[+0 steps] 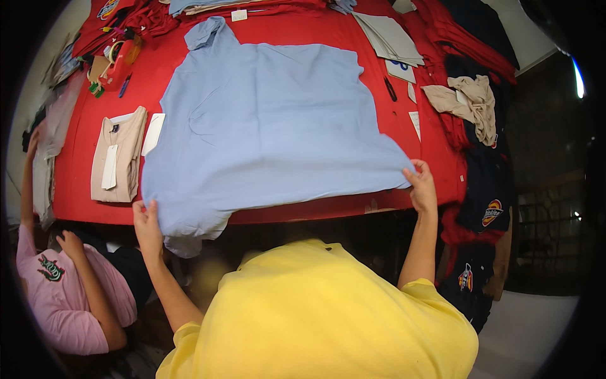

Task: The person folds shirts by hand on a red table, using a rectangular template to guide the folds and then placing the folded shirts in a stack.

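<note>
A light blue garment (265,120), with what looks like a sleeve or collar part bunched at the far left, lies spread across the red-covered table (303,213). My left hand (148,226) pinches its near left edge, where some cloth hangs over the table's front. At the near right corner, my right hand (421,184) grips the cloth between thumb and fingers. Left of the garment sits a folded beige garment (117,158) with a white tag (109,167) on it. A white card (153,134) lies between the two.
A red tape dispenser (120,63) and a blue pen (125,85) lie at the far left. Paper sheets (388,39), a black pen (391,89) and a crumpled beige cloth (470,104) are at right. A co-worker in a pink shirt (69,303) is at the left.
</note>
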`<state>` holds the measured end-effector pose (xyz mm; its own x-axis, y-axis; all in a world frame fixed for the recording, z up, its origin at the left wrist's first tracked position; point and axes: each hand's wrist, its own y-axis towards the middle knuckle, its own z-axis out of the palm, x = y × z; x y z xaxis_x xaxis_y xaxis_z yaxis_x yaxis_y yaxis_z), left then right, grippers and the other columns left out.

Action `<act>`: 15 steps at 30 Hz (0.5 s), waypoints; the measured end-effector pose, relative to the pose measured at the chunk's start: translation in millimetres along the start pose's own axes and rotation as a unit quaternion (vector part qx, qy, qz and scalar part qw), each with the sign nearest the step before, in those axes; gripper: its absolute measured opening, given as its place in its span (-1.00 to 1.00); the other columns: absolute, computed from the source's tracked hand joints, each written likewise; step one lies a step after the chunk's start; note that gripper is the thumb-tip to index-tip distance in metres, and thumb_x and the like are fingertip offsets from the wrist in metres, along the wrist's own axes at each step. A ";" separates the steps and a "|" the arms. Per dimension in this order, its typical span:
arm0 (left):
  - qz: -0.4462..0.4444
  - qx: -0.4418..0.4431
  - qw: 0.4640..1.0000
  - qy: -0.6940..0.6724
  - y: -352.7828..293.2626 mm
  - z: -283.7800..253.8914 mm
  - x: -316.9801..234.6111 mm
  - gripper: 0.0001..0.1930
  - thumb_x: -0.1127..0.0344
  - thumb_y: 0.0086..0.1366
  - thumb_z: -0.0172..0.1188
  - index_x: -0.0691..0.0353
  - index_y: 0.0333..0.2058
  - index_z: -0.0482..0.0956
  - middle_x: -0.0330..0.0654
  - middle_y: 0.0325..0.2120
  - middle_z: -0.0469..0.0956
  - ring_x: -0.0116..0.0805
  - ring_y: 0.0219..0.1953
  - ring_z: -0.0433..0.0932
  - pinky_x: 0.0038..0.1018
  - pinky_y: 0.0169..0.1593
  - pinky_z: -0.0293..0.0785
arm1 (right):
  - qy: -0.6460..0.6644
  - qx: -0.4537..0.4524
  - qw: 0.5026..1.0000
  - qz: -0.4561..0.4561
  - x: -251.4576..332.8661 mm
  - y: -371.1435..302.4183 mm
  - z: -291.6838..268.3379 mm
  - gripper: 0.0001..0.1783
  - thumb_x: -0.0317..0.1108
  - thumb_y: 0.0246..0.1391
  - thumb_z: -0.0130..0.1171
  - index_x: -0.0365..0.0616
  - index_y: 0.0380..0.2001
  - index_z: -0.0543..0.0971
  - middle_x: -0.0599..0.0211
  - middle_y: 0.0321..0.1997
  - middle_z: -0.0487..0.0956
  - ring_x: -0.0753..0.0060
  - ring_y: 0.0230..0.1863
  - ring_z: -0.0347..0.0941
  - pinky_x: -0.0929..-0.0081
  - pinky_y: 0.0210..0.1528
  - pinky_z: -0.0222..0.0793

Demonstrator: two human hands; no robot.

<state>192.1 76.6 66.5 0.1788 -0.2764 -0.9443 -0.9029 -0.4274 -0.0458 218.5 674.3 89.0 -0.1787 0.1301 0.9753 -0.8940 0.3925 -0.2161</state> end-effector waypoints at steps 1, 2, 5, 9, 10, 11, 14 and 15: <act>-0.010 0.018 1.000 -0.002 -5.1 1.7 10.8 -0.80 0.27 0.37 0.09 0.26 -0.24 0.31 -0.27 -0.53 0.42 -0.53 -0.44 0.33 -0.55 -0.28 0.31 | -0.028 -0.011 0.999 0.034 -9.0 -8.5 -3.7 -0.58 -0.49 0.12 0.18 -0.19 -0.01 0.26 0.16 -0.22 0.55 0.35 -0.22 0.55 0.37 -0.28 0.57; -0.018 0.036 0.999 -0.003 -8.3 2.8 19.0 -0.81 0.30 0.36 0.11 0.25 -0.22 0.31 -0.24 -0.52 0.48 -0.52 -0.42 0.37 -0.56 -0.26 0.33 | -0.054 -0.022 0.996 0.069 -15.7 -15.1 -4.2 -0.57 -0.48 0.11 0.19 -0.19 -0.01 0.26 0.15 -0.23 0.55 0.35 -0.23 0.56 0.38 -0.33 0.58; -0.039 0.086 0.994 -0.047 -25.0 11.0 8.8 -0.51 0.51 0.25 0.12 0.31 0.14 0.20 0.01 -0.19 0.54 -0.36 -0.16 0.48 -0.50 -0.03 0.36 | -0.094 -0.045 0.992 0.064 -51.4 -20.1 -13.1 -0.59 -0.48 0.06 0.22 -0.18 -0.05 0.29 0.27 -0.36 0.50 0.48 -0.41 0.48 0.51 -0.52 0.50; 0.065 0.070 0.995 0.005 -25.3 2.4 44.5 -0.36 0.62 0.19 0.07 0.21 0.26 0.20 0.00 0.00 0.46 -0.28 0.00 0.43 -0.44 0.10 0.31 | -0.268 -0.072 0.960 0.048 -63.4 -20.8 -15.9 -0.74 -0.51 0.03 0.21 -0.19 -0.21 0.39 0.41 -0.46 0.46 0.61 -0.50 0.39 0.63 -0.63 0.33; 0.097 0.052 0.994 0.023 -22.6 -1.8 56.5 -0.39 0.63 0.19 0.07 0.19 0.24 0.26 -0.03 0.01 0.45 -0.28 0.01 0.43 -0.45 0.10 0.31 | -0.314 -0.071 0.946 0.050 -62.4 -23.5 -16.6 -0.77 -0.51 0.03 0.21 -0.18 -0.25 0.40 0.44 -0.47 0.46 0.64 -0.50 0.39 0.66 -0.63 0.31; 0.068 0.065 0.993 0.066 -20.7 -4.6 53.3 -0.48 0.64 0.17 0.08 0.23 0.14 0.40 -0.07 0.05 0.42 -0.28 0.06 0.38 -0.47 0.13 0.27 | -0.342 -0.077 0.935 0.058 -60.5 -28.4 -16.7 -0.77 -0.51 0.02 0.21 -0.20 -0.25 0.41 0.38 -0.44 0.47 0.54 -0.47 0.41 0.58 -0.58 0.34; -0.115 0.042 0.968 0.218 -24.5 13.2 9.6 -0.54 0.58 0.17 0.13 0.27 0.09 0.44 -0.04 0.10 0.37 -0.20 0.11 0.37 -0.37 0.18 0.25 | -0.476 -0.099 0.874 -0.006 -54.6 -38.5 -6.7 -0.76 -0.51 0.00 0.21 -0.23 -0.23 0.44 0.20 -0.30 0.48 0.25 -0.32 0.43 0.35 -0.36 0.39; -0.050 0.023 0.956 0.287 -24.1 17.2 8.1 -0.55 0.53 0.19 0.15 0.26 0.09 0.45 -0.03 0.11 0.37 -0.15 0.14 0.34 -0.34 0.21 0.21 | -0.549 -0.112 0.825 -0.081 -55.1 -43.4 -2.0 -0.76 -0.51 0.00 0.20 -0.22 -0.22 0.44 0.15 -0.22 0.49 0.16 -0.22 0.43 0.28 -0.25 0.39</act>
<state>208.6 99.4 54.3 0.4385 -0.6680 -0.6012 -0.8839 -0.4416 -0.1541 268.0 651.9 44.5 -0.4383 -0.7946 0.4201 -0.8664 0.4979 0.0378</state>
